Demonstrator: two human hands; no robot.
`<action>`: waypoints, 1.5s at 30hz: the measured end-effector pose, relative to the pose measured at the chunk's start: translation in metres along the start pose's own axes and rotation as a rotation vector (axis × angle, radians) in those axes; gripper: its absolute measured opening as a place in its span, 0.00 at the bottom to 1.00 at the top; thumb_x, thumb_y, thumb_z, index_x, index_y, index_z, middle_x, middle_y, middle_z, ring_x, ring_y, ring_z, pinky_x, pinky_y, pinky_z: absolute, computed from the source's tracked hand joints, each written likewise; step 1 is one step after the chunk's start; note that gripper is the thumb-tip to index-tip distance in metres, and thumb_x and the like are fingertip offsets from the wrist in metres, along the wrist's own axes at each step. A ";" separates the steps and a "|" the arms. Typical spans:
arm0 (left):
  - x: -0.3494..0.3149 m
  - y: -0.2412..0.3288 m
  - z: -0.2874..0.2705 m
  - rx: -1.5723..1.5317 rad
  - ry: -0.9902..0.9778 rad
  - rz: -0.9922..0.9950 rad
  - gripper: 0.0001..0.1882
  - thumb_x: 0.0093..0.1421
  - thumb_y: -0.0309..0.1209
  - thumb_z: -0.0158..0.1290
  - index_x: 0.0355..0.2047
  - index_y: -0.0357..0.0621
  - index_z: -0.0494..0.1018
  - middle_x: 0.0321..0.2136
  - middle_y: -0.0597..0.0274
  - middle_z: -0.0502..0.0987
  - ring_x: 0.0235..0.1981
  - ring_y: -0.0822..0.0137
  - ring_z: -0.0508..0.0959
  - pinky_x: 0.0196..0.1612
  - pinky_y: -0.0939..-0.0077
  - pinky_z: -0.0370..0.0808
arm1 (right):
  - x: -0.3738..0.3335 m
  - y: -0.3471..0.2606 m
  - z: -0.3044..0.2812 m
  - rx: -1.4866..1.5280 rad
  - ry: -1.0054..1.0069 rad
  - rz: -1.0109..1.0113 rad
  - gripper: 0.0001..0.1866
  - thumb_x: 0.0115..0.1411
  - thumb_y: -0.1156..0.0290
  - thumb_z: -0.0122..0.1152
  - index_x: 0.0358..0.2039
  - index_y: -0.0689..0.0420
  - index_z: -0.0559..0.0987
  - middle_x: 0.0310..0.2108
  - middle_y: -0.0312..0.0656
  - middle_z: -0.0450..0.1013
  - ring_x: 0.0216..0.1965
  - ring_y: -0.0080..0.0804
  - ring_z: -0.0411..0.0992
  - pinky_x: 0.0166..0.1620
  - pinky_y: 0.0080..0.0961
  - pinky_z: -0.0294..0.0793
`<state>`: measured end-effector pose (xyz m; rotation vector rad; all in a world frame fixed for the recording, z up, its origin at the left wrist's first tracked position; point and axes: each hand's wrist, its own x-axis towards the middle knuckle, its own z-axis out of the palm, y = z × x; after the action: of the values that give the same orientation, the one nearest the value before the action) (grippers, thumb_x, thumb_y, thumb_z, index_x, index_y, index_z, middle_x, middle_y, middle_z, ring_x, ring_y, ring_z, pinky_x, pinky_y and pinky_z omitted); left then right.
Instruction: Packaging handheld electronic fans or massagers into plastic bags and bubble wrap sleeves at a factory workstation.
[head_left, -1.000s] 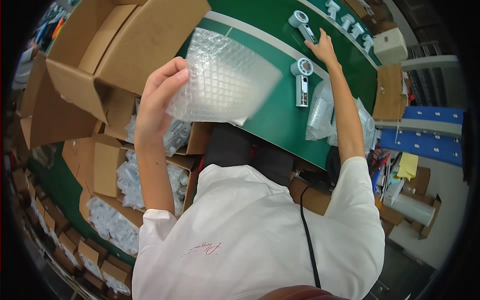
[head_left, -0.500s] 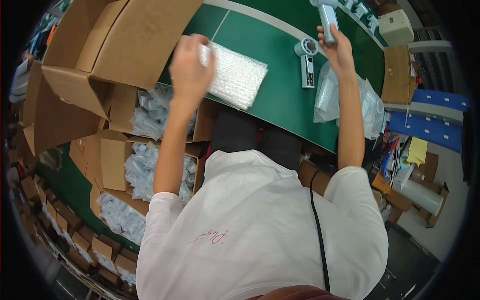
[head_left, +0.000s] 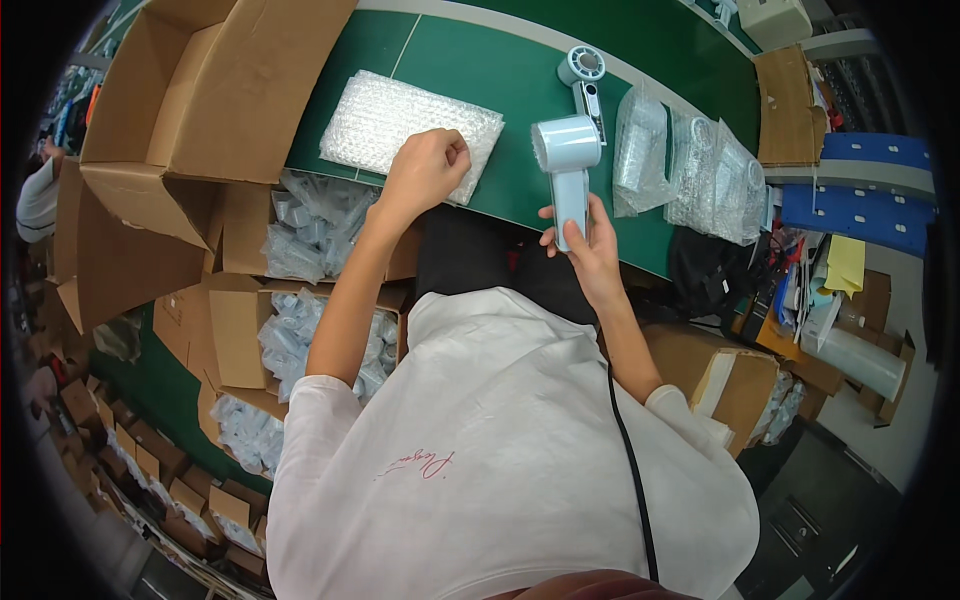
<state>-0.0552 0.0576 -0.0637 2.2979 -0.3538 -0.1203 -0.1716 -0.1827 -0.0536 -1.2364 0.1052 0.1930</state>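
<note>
In my right hand [head_left: 590, 250] is a light blue handheld fan [head_left: 569, 205]. Fingers and thumb wrap its handle, and the round head points up, away from me. Just beyond it, a second light blue handheld fan [head_left: 582, 66] lies on the green table [head_left: 510, 185], its handle partly behind the held one. My left hand [head_left: 425, 170] is closed, fingers curled over the near right part of a flat stack of bubble-wrap bags [head_left: 375, 120]. Whatever those fingers hold, if anything, is hidden. Whether the hand touches the bags I cannot tell.
Bagged fans [head_left: 640, 150] lie at the table's right side, some in bubble wrap [head_left: 715, 175]. A large open cardboard box [head_left: 240, 100] stands at the left. Below it, open boxes hold many clear-bagged items [head_left: 305, 235]. A black cable [head_left: 630, 460] runs down over my shirt.
My right hand has brought the fan nearer to me and leftward, in front of the second fan. My left hand has shifted right and nearer over the bubble-wrap bags. The view has shifted too.
</note>
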 end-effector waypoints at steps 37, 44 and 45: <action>-0.029 0.145 0.003 -0.080 0.281 0.513 0.04 0.57 0.20 0.55 0.30 0.40 0.71 0.27 0.60 0.67 0.22 0.61 0.67 0.27 0.69 0.66 | 0.006 -0.086 -0.055 0.666 -0.255 0.170 0.26 0.69 0.63 0.50 0.64 0.60 0.64 0.39 0.47 0.75 0.17 0.20 0.64 0.21 0.19 0.68; -0.043 0.168 0.045 -0.420 0.188 0.499 0.02 0.59 0.18 0.52 0.30 0.37 0.71 0.27 0.62 0.67 0.23 0.69 0.63 0.26 0.77 0.62 | -0.042 -0.079 -0.008 0.710 0.052 0.099 0.25 0.65 0.65 0.57 0.58 0.64 0.67 0.46 0.48 0.75 0.16 0.18 0.64 0.21 0.13 0.67; -0.035 0.172 0.041 -0.477 0.184 0.493 0.02 0.59 0.19 0.52 0.29 0.37 0.72 0.26 0.62 0.67 0.23 0.69 0.62 0.26 0.78 0.61 | -0.045 -0.088 -0.005 0.326 0.116 0.035 0.24 0.63 0.64 0.60 0.55 0.64 0.69 0.45 0.47 0.76 0.16 0.20 0.64 0.21 0.14 0.66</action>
<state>-0.1335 -0.0726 0.0327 1.6834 -0.7006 0.2309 -0.1978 -0.2188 0.0346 -0.9202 0.2488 0.1280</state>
